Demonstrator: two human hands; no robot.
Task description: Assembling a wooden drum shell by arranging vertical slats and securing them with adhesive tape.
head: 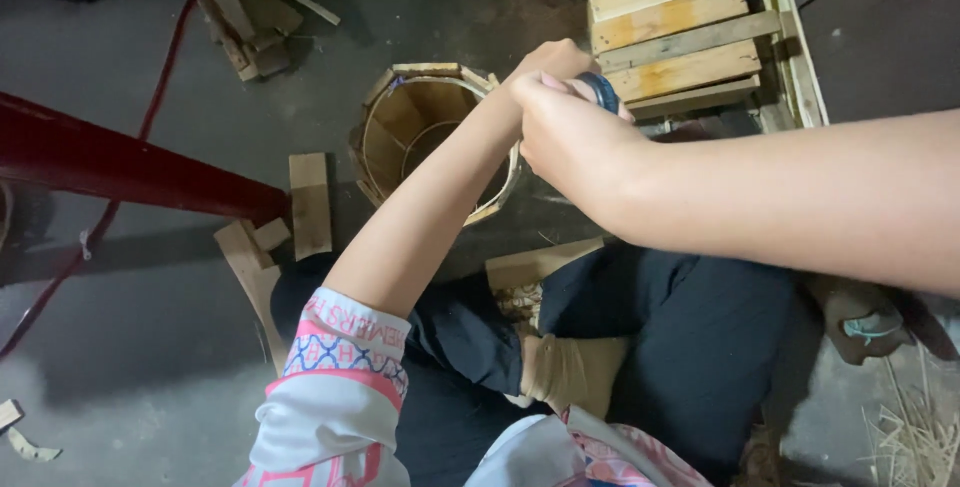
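A small wooden bucket (410, 127) of upright staves with a metal hoop stands open on the grey floor in front of my crossed legs. My left hand (548, 61) reaches across its rim, fingers closed. My right hand (570, 142) is wrapped over the left one, just right of the bucket. Both close around a dark blue, rounded tool handle (603, 90), mostly hidden by the fingers.
A wooden crate of slats (680, 37) sits behind the hands. Loose wood pieces (310, 202) lie left of the bucket, more scraps (245, 17) at the back. A red beam (120, 162) crosses the left. A glove (865, 322) and straw lie at right.
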